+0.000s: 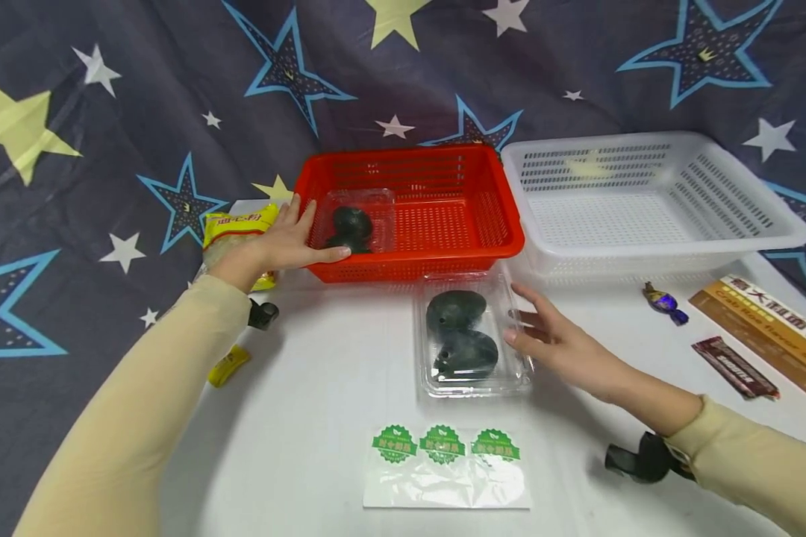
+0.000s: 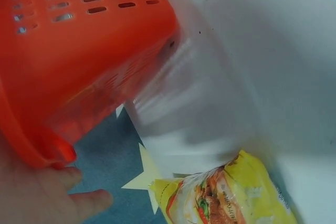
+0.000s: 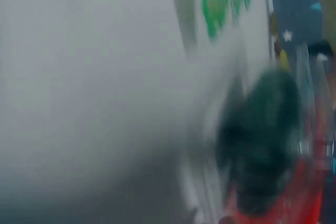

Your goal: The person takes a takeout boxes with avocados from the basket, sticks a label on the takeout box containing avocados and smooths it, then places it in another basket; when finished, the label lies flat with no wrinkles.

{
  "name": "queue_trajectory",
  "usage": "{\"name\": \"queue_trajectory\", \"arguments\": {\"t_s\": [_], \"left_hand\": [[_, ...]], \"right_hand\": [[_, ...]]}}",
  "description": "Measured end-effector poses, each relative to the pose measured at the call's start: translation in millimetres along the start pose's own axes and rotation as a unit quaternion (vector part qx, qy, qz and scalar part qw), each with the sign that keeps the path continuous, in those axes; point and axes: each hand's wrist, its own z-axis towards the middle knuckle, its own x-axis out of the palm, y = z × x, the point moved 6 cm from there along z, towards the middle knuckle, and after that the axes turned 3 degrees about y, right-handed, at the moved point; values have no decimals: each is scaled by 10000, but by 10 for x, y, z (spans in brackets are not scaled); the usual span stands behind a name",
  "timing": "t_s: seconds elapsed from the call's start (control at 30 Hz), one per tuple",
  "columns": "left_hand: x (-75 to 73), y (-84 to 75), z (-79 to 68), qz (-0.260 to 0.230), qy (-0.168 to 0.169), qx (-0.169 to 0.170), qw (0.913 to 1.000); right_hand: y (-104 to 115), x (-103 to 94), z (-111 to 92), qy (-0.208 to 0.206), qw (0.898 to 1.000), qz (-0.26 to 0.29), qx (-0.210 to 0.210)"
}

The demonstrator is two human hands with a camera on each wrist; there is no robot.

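Note:
A clear plastic box (image 1: 426, 380) holding two dark green avocados (image 1: 466, 354) lies on the white table in the head view. My right hand (image 1: 557, 339) is at its right side, thumb at the edge and index finger extended; a firm hold does not show. In the right wrist view the avocados (image 3: 262, 135) are blurred. At the left end of the red basket (image 1: 410, 267), my left hand (image 1: 278, 242) rests on the rim, fingers spread. Inside that basket sits another clear box (image 1: 383, 212) with dark green avocados (image 1: 352, 224).
A white basket (image 1: 651, 257) stands right of the red one. Before it lie a wrapped candy (image 1: 665, 302), a brown bar (image 1: 735, 367) and a long orange-brown packet (image 1: 772, 335). Left are a yellow bag (image 1: 242, 224) and small yellow packet (image 1: 228, 365). Green-labelled stickers (image 1: 443, 445) lie in front.

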Motion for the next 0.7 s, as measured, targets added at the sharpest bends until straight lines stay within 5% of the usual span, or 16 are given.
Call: {"name": "queue_trajectory", "arguments": {"t_s": [0.2, 0.33, 0.4, 0.53, 0.63, 0.7], "left_hand": [[32, 73, 0, -125, -301, 94, 9994], [40, 60, -98, -144, -923, 347, 9950], [51, -52, -246, -195, -1487, 685, 9863], [251, -483, -725, -753, -2595, 1552, 9502], [619, -812, -997, -1615, -2353, 1848, 9404], [912, -977, -1054, -2325, -1626, 1717, 9434]], "right_hand": [[35, -145, 437, 22, 9996, -190, -211], [-8, -145, 616, 135, 9993, -106, -345], [-38, -141, 648, 138, 9994, -24, -316], [-73, -143, 649, 127, 9994, 163, -288], [-91, -160, 647, 93, 9993, 196, -301], [-98, -171, 653, 45, 9994, 157, -299]]}}
